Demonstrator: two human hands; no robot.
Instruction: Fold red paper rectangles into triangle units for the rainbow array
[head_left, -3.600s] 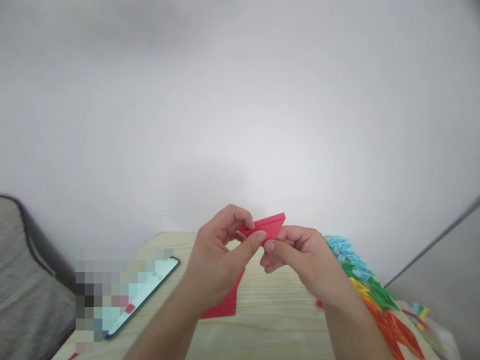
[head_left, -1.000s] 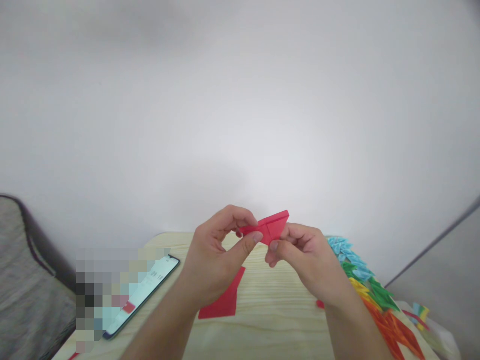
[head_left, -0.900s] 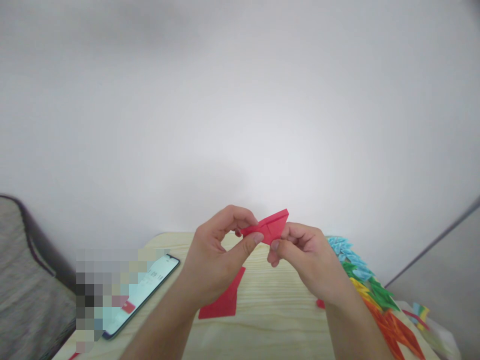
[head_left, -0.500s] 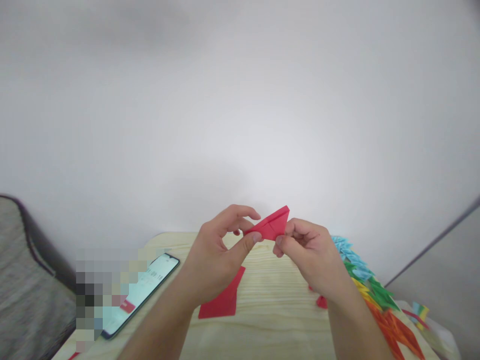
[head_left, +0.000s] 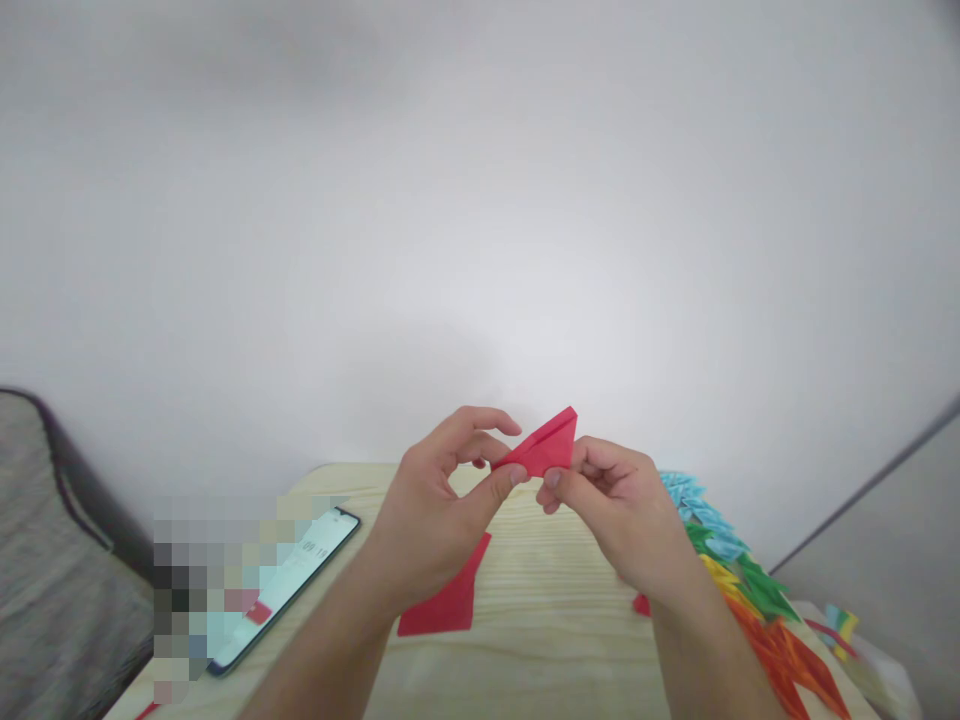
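A folded piece of red paper [head_left: 549, 447] is held up above the table between both hands, its pointed end to the left and its wide end tilted up at the right. My left hand [head_left: 457, 490] pinches the pointed end between thumb and fingers, with the index finger lifted off. At the lower right edge, my right hand [head_left: 607, 490] grips the paper between thumb and curled fingers. Below my left wrist lies another red sheet of paper [head_left: 448, 605] on the table, partly hidden by the forearm.
A phone [head_left: 300, 580] with a lit screen lies on the wooden table [head_left: 555, 640] at the left, beside a blurred patch. Light blue, green, yellow and orange folded papers [head_left: 750, 580] line the right edge. A small red piece [head_left: 641, 604] shows by my right wrist. A white wall stands behind.
My right thumb has slid slightly left along the paper's lower edge, and the small crease on its face no longer shows. My left hand has barely moved.
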